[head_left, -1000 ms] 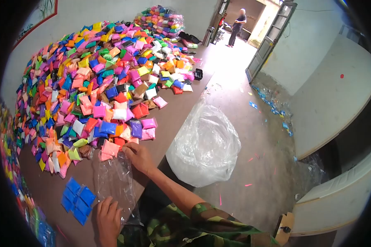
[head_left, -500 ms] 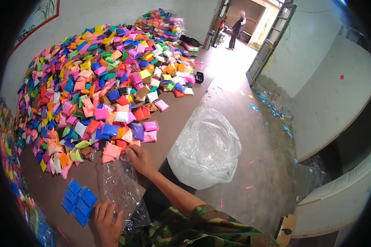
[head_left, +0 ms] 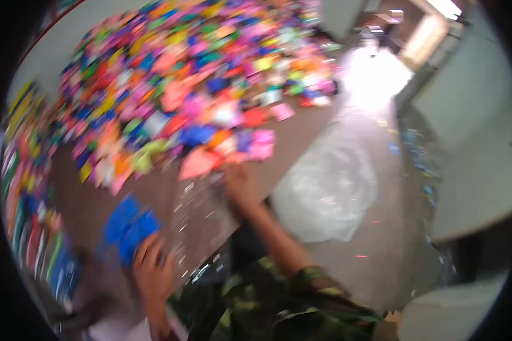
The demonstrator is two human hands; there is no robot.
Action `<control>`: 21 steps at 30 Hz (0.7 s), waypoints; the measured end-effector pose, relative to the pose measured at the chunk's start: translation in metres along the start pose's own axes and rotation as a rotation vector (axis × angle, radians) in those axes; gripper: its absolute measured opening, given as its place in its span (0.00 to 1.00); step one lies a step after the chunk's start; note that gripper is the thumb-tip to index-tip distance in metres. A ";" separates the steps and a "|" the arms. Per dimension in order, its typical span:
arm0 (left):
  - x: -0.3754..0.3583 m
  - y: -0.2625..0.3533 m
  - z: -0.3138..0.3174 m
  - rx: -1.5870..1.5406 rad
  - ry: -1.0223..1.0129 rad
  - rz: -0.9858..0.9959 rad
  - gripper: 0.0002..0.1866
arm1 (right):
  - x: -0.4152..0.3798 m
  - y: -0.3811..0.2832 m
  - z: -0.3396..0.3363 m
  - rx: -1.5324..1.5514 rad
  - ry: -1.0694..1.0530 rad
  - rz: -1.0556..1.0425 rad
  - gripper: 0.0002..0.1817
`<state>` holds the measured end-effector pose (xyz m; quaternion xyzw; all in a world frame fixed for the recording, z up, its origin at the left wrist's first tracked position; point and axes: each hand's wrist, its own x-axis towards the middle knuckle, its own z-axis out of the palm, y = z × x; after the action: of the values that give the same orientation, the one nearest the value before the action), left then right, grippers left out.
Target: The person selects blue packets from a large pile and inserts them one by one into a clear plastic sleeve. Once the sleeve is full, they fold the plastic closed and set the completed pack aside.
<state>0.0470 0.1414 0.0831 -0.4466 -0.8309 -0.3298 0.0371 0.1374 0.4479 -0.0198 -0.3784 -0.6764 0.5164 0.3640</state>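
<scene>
Motion blurs the whole view. My left hand (head_left: 153,264) is low on the left, fingers stretched and apart, with the tips at the lower edge of a group of flat blue packets (head_left: 129,224). Whether they press on the packets is too blurred to tell. A long clear plastic bag (head_left: 196,221) lies on the brown surface between my hands. My right hand (head_left: 240,183) is closed at the bag's far end, beside a salmon packet (head_left: 199,163) at the near edge of the pile. Its fingertips are smeared.
A big heap of colourful small packets (head_left: 182,74) covers the back of the brown table (head_left: 77,170). More packets (head_left: 28,187) are stacked at the far left. A large translucent bag (head_left: 327,190) stands to the right. Beyond is a bright doorway (head_left: 375,79); litter lies along the right wall.
The view has swung, so the scene sits further right and the near pile higher in the picture. My left hand has come closer to the blue packets; my right stays by the clear bag's far end.
</scene>
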 end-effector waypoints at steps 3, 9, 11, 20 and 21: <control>0.005 -0.017 -0.033 -0.004 0.132 -0.262 0.14 | -0.029 -0.071 0.011 0.250 -0.013 0.262 0.15; 0.000 -0.060 -0.061 0.074 0.230 -0.366 0.13 | 0.001 -0.022 -0.003 0.222 -0.021 -0.031 0.12; -0.002 -0.065 -0.059 0.036 0.195 -0.414 0.13 | 0.006 -0.008 -0.003 0.212 0.043 -0.095 0.14; 0.039 -0.066 -0.035 0.119 -0.121 -0.363 0.18 | 0.002 -0.020 -0.006 0.104 0.065 -0.120 0.16; 0.040 -0.068 -0.035 0.115 -0.140 -0.381 0.19 | 0.002 -0.019 -0.007 0.080 0.064 -0.123 0.16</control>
<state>-0.0373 0.1237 0.0891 -0.3005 -0.9183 -0.2511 -0.0584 0.1401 0.4491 0.0006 -0.3376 -0.6654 0.5073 0.4311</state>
